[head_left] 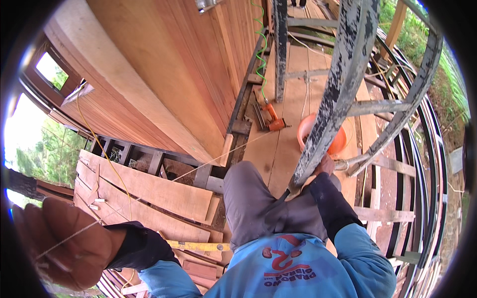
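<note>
Close in at the lower left, my left hand (69,243) is large and slightly blurred, its fingers closed on a thin pale string (164,184). The string stretches up and to the right over the planks toward an orange nail gun (275,119), where its far end is hard to make out. A worn grey metal ladder (332,94) stands in front of me. My right hand (325,164) is closed round the lower part of its near leg, with the fingers partly hidden. Just beyond that hand sits an orange bucket (338,141), partly covered by the leg.
A green coiled hose (262,54) runs up from the nail gun. At left rises a wooden plank wall (164,74) with a thick corner board. Loose boards (149,184) and a yellow spirit level (198,246) lie at lower left. Dark beams with gaps (400,174) line the right.
</note>
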Action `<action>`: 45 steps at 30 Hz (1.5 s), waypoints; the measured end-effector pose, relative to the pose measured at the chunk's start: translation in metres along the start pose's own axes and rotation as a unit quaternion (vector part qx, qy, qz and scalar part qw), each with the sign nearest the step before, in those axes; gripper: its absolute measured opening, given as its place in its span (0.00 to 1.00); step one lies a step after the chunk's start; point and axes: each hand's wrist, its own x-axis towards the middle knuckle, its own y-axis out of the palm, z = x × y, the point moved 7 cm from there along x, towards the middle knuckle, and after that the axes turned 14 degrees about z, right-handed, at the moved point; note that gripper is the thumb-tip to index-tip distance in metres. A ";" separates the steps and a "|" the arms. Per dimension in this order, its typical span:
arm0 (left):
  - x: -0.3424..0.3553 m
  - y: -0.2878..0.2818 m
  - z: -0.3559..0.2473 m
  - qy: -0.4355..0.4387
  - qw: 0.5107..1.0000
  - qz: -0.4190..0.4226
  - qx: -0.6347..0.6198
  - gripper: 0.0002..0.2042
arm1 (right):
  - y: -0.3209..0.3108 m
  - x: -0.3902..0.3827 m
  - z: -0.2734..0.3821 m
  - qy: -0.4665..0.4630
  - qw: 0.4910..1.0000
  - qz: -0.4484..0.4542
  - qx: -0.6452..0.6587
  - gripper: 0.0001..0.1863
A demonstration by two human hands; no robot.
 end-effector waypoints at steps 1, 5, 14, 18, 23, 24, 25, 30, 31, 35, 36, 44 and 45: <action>-0.006 -0.003 0.001 0.009 0.999 -0.029 0.012 0.08 | -0.005 -0.002 0.000 -0.011 1.000 -0.010 0.019 0.14; -0.028 -0.005 0.003 0.026 0.992 -0.115 0.053 0.08 | 0.000 -0.011 0.002 -0.020 1.000 -0.013 0.019 0.15; -0.074 -0.020 -0.016 0.054 0.934 -0.271 0.226 0.09 | 0.023 0.006 -0.044 -0.002 0.993 -0.020 0.120 0.17; -0.094 -0.037 -0.028 0.050 0.924 -0.308 0.221 0.09 | 0.017 -0.004 -0.025 0.003 0.995 -0.049 0.087 0.16; -0.109 -0.049 -0.039 0.059 0.965 -0.232 0.104 0.08 | 0.006 -0.003 -0.022 0.027 0.998 -0.051 0.038 0.14; -0.111 -0.052 -0.044 0.061 0.962 -0.237 0.120 0.08 | 0.006 -0.008 -0.014 0.021 0.999 -0.042 0.022 0.15; -0.114 -0.054 -0.047 0.066 0.959 -0.243 0.133 0.08 | 0.001 -0.012 -0.005 0.016 0.999 -0.037 0.004 0.15; -0.126 -0.061 -0.058 0.053 0.955 -0.263 0.129 0.08 | 0.001 -0.004 -0.019 0.040 0.998 -0.018 0.034 0.14; -0.126 -0.060 -0.059 0.052 0.953 -0.270 0.130 0.08 | 0.000 -0.006 -0.017 0.030 0.998 -0.027 0.042 0.14; -0.125 -0.056 -0.057 0.048 0.950 -0.270 0.151 0.07 | 0.001 -0.010 -0.015 0.015 0.996 -0.038 0.075 0.14; -0.127 -0.058 -0.059 0.046 0.949 -0.272 0.153 0.07 | 0.000 -0.010 -0.015 0.016 0.996 -0.041 0.074 0.13; -0.151 -0.078 -0.086 0.030 0.944 -0.312 0.099 0.04 | -0.003 -0.015 -0.004 0.019 0.998 -0.035 0.051 0.11; -0.152 -0.081 -0.090 0.018 0.953 -0.296 0.059 0.03 | -0.004 -0.016 -0.002 0.018 0.998 -0.036 0.040 0.11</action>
